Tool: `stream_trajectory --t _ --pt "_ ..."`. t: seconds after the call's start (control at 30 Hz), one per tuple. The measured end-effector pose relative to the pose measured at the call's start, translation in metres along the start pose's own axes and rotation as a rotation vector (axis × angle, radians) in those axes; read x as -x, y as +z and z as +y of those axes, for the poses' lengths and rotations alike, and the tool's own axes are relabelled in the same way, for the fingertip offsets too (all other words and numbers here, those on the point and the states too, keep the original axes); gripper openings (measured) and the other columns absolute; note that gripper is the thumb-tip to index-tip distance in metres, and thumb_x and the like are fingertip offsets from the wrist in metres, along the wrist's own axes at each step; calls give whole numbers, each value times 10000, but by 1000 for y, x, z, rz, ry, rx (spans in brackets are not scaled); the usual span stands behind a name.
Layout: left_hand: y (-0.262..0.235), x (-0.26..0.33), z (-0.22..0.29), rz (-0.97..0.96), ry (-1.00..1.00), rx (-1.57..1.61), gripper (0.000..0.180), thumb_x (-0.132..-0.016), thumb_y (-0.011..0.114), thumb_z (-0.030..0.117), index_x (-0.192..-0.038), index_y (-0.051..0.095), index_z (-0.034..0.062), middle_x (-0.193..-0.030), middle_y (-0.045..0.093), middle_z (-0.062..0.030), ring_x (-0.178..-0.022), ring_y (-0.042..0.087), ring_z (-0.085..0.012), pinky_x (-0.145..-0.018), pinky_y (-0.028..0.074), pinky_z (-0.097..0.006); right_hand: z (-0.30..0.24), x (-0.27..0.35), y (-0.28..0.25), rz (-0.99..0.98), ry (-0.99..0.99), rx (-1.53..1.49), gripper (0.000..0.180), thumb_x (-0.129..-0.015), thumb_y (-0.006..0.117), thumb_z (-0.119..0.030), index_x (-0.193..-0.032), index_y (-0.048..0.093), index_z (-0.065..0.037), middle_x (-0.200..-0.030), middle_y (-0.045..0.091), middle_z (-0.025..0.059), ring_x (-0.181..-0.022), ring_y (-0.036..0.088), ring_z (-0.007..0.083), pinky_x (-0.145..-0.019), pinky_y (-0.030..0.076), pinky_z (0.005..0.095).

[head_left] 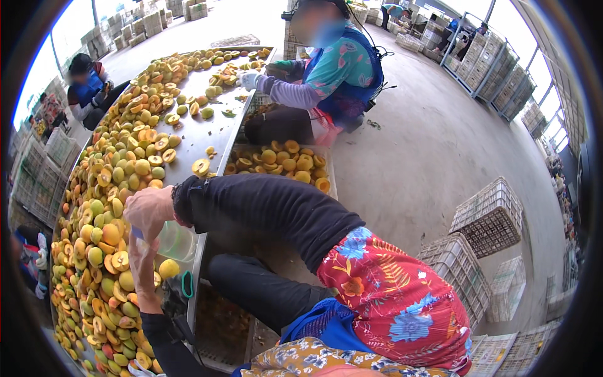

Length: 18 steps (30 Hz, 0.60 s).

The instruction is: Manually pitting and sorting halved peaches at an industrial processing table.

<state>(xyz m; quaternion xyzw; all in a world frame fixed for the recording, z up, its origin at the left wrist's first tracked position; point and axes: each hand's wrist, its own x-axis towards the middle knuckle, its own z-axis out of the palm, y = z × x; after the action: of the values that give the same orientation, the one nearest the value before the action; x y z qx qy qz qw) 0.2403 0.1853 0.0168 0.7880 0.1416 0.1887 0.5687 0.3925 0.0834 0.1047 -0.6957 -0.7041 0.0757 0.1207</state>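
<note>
Near, low: left hand reaches up, fingers pinch clear plastic bottle. Right hand wraps bottle top. Bottle sits at near table edge, beside cut yellow fruit. Bottle likely light, squashy, slippery; best gripped round middle.

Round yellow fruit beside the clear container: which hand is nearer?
Left. The left hand is just left of the yellow fruit; the right hand is farther up, past the clear container.

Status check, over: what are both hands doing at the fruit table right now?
Right hand grips the top of a clear plastic bottle. Left hand at the bottle's cap end, grip unclear. Halved yellow fruit heaped close on the metal table.
</note>
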Motion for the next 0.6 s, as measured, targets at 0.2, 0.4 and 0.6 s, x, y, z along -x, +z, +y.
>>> stream_trajectory --t 0.2,0.4,0.6 --pt "10 0 9 32 6 19 579 -817 661 190 -1324 447 9 -1211 533 -101 -1088 498 -179 -928 397 -292 4 5 10 136 -22 19 457 -589 748 -359 -847 712 17 -874 658 220 -860 644 346 -718 522 417" --pt "11 22 1 205 119 -303 613 -847 688 305 -1321 445 1 -1183 567 -172 -1105 546 -260 -952 418 -358 10 4 31 198 -3 -82 563 -625 731 -421 -966 640 18 -982 629 214 -943 615 354 -818 496 399" --pt "1 114 14 262 -47 -397 696 -865 643 470 -1358 413 36 -1098 631 -178 -1005 611 -316 -873 466 -372 46 28 30 276 168 -245 584 -580 832 -371 -935 575 16 -834 631 178 -820 625 309 -713 482 398"
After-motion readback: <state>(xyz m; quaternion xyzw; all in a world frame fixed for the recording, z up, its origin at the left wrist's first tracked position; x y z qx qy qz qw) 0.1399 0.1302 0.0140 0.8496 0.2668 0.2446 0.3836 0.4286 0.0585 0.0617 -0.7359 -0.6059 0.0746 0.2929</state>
